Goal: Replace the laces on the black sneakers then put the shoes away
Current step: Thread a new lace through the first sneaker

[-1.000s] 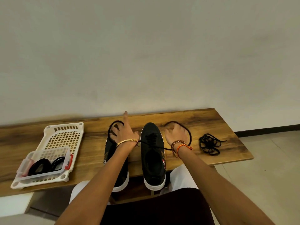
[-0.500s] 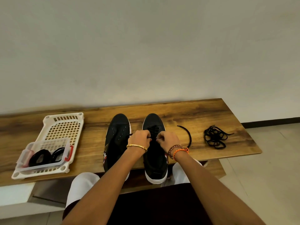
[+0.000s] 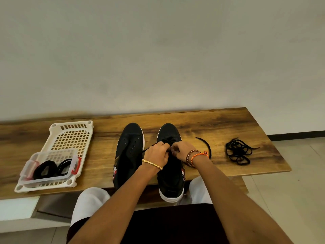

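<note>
Left hand (image 3: 156,154) and right hand (image 3: 181,152), both pinching a black lace (image 3: 204,144) over the right sneaker (image 3: 169,173) at mid tabletop (image 3: 228,124). Left of them, tray (image 3: 70,131), then unlaced left sneaker (image 3: 130,145). Rightward, loose lace bundle (image 3: 238,152). Soft, limp cord, light; probably best pinched near the tip for threading.

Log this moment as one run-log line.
stage: lacing right sneaker | left hand: pinching lace | right hand: pinching lace | left sneaker: unlaced | spare laces: on bench
</note>
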